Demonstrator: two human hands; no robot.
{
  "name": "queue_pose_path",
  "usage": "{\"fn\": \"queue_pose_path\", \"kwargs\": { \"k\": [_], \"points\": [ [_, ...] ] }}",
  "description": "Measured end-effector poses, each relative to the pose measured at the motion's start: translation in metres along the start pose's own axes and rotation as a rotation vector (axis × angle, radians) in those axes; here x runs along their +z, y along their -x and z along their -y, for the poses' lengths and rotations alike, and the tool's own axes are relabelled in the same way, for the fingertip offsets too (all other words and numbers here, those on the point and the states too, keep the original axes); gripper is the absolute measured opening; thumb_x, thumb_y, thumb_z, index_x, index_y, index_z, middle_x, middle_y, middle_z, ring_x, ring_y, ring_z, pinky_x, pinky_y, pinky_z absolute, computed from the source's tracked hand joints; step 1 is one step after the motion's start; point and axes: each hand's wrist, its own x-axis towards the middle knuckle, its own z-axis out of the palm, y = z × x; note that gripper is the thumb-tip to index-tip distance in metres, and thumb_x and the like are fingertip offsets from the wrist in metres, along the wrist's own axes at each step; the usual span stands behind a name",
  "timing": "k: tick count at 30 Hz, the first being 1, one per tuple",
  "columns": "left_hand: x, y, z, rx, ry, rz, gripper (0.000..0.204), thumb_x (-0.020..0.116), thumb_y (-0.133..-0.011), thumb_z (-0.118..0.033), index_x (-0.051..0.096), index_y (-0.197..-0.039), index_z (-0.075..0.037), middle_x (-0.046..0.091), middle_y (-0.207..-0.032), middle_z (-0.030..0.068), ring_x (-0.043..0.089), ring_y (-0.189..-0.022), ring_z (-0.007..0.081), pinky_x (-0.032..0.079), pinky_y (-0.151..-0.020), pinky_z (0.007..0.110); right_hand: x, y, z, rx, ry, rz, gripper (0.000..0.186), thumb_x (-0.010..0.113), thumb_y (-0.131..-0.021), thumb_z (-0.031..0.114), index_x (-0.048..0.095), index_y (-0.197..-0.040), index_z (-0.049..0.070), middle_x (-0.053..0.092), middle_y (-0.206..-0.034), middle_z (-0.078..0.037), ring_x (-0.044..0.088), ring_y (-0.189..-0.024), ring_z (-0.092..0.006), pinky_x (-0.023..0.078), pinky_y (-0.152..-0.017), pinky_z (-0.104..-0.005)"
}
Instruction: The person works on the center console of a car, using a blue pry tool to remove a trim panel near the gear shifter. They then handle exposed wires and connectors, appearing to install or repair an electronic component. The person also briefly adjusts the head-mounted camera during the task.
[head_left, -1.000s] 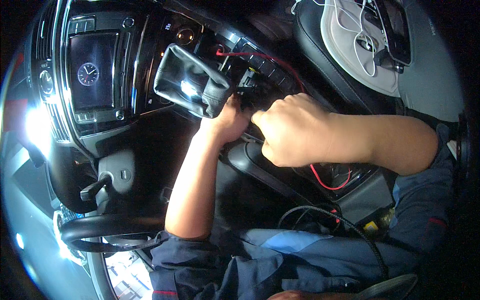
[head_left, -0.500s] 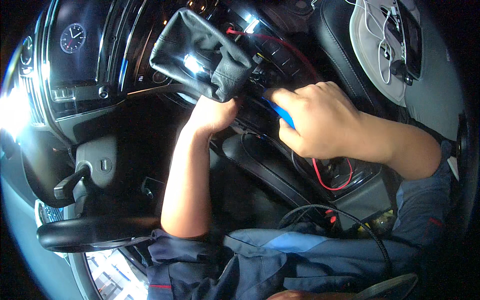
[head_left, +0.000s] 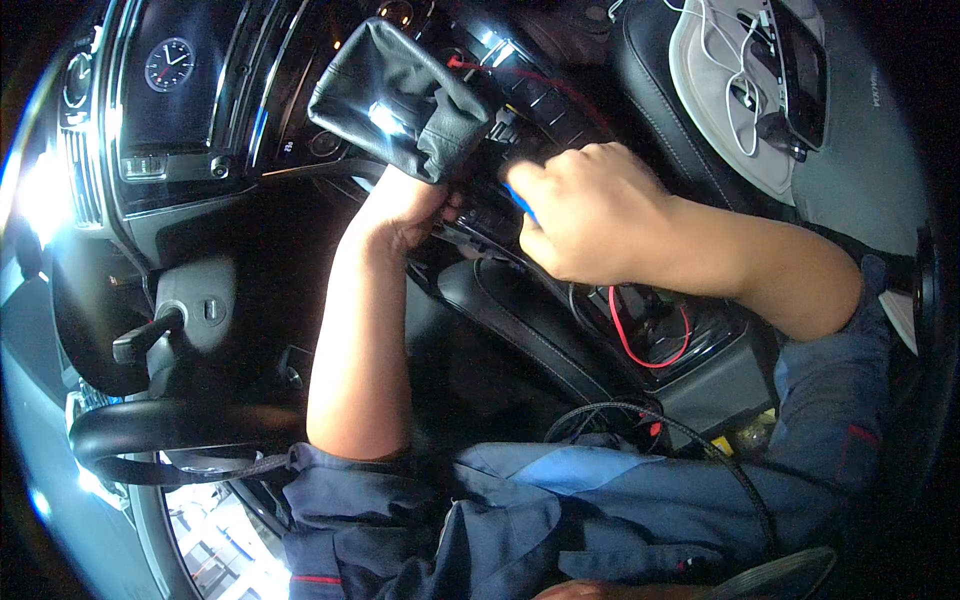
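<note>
A black leather gear-lever boot [head_left: 360, 85] stands over the centre console. My left hand [head_left: 405, 205] is directly below it, fingers curled; what they grip is hidden beneath the leather and in shadow. My right hand [head_left: 590, 210] is closed round a blue tool [head_left: 520, 200], whose far end disappears into the dark area of the opened console beside the boot. A thin red wire [head_left: 535, 80] runs behind my hands, and a red loop [head_left: 650, 362] hangs to the lower right of my right hand.
The screen [head_left: 185, 90] and dashboard are at upper left, the steering wheel [head_left: 170, 425] at lower left. An armrest [head_left: 655, 95] borders the console. A pale pad [head_left: 705, 100] holds white cables and a black device [head_left: 800, 75]. A black braided cable [head_left: 740, 480] crosses my clothing.
The blue tool has come into view in my right hand, which has shifted up the frame. The boot and my left hand also sit higher, and the whole view has shifted slightly.
</note>
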Motion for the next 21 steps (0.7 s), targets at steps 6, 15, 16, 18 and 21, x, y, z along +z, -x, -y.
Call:
{"fn": "queue_pose_path", "kwargs": {
  "k": [6, 15, 16, 18, 21],
  "points": [
    [0.002, -0.002, -0.003, -0.009, -0.059, -0.016, 0.011, 0.056, -0.105, -0.017, 0.065, -0.101, -0.011, 0.058, -0.076, 0.0006, 0.052, -0.059, 0.0120, 0.041, -0.047, 0.025, 0.021, 0.004, 0.005, -0.186, 0.160, -0.090, 0.018, 0.058, -0.090, 0.018, 0.065, -0.097, 0.002, 0.074, -0.077, -0.019, 0.075, -0.069, -0.0359, 0.061, -0.064, -0.0492],
    [0.001, -0.005, 0.004, -0.004, -0.073, 0.003, 0.013, 0.058, -0.105, -0.014, 0.067, -0.113, -0.010, 0.057, -0.078, 0.0005, 0.048, -0.060, 0.0110, 0.038, -0.048, 0.025, 0.046, 0.014, 0.021, -0.273, 0.343, -0.123, 0.033, 0.060, -0.088, 0.021, 0.071, -0.106, -0.004, 0.072, -0.075, -0.013, 0.072, -0.063, -0.0251, 0.055, -0.058, -0.0389],
    [0.000, -0.006, 0.004, -0.007, -0.080, 0.014, 0.013, 0.058, -0.105, -0.014, 0.067, -0.113, -0.010, 0.057, -0.078, 0.0005, 0.048, -0.060, 0.0109, 0.038, -0.048, 0.025, 0.048, 0.014, 0.023, -0.240, 0.385, -0.086, 0.035, 0.061, -0.087, 0.021, 0.071, -0.109, -0.004, 0.070, -0.073, -0.012, 0.070, -0.060, -0.0243, 0.053, -0.057, -0.0374],
    [0.000, -0.006, 0.006, -0.004, -0.085, -0.010, 0.015, 0.058, -0.104, -0.013, 0.067, -0.116, -0.010, 0.055, -0.078, 0.0006, 0.047, -0.061, 0.0117, 0.038, -0.049, 0.025, 0.052, 0.012, 0.030, -0.259, 0.444, 0.010, 0.040, 0.060, -0.089, 0.022, 0.071, -0.114, -0.007, 0.072, -0.074, -0.012, 0.071, -0.062, -0.0226, 0.052, -0.054, -0.0380],
    [-0.001, -0.008, 0.007, -0.042, -0.072, -0.033, 0.016, 0.058, -0.104, -0.011, 0.066, -0.117, -0.009, 0.054, -0.079, 0.0006, 0.046, -0.062, 0.0123, 0.038, -0.050, 0.025, 0.057, 0.004, 0.037, -0.257, 0.428, 0.088, 0.040, 0.059, -0.091, 0.023, 0.070, -0.115, -0.007, 0.073, -0.077, -0.015, 0.072, -0.064, -0.0248, 0.055, -0.057, -0.0393]
  ]
}}
